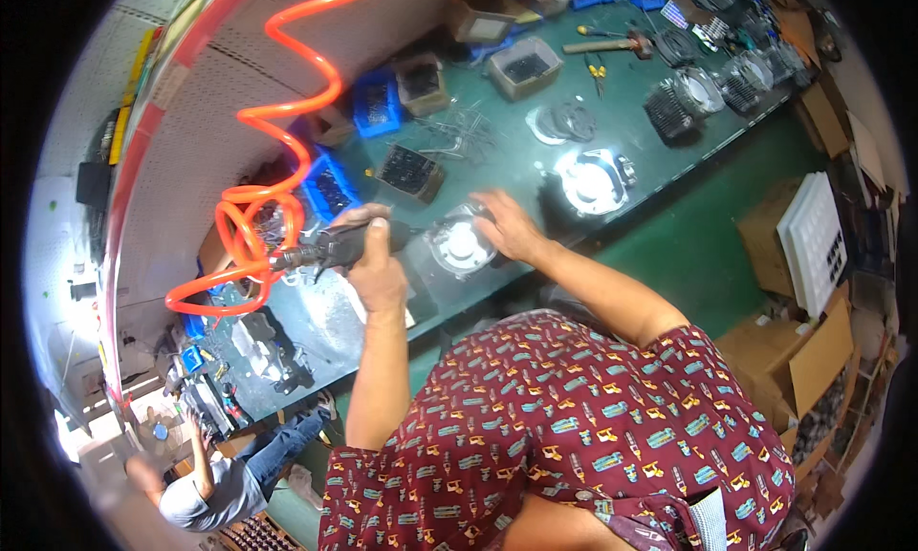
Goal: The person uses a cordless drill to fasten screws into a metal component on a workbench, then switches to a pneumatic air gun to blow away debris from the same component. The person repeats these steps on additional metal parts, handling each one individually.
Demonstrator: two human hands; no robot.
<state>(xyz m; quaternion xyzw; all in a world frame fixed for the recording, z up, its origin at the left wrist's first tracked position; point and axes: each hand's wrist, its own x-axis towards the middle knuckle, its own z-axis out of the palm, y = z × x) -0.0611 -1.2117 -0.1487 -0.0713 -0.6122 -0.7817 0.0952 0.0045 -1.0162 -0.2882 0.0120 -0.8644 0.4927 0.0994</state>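
Note:
My left hand [376,264] is wrapped around a black air screwdriver [337,248], its thumb on top. The tool lies roughly level, with its front end toward a round silver metal housing [462,246] on the bench. An orange coiled air hose [251,264] joins the tool's rear. My right hand [510,228] grips the far right edge of the housing, its fingers bent over the rim. Whether the tool's tip touches the housing is hard to make out.
Boxes of small dark screws, one a clear-sided tub [409,172], one a blue bin [377,104], stand behind the housing. Another housing [591,182] lies to the right, with finned cylinders [684,104] beyond. A hammer [612,45] lies farther back. Another person [215,494] works at lower left.

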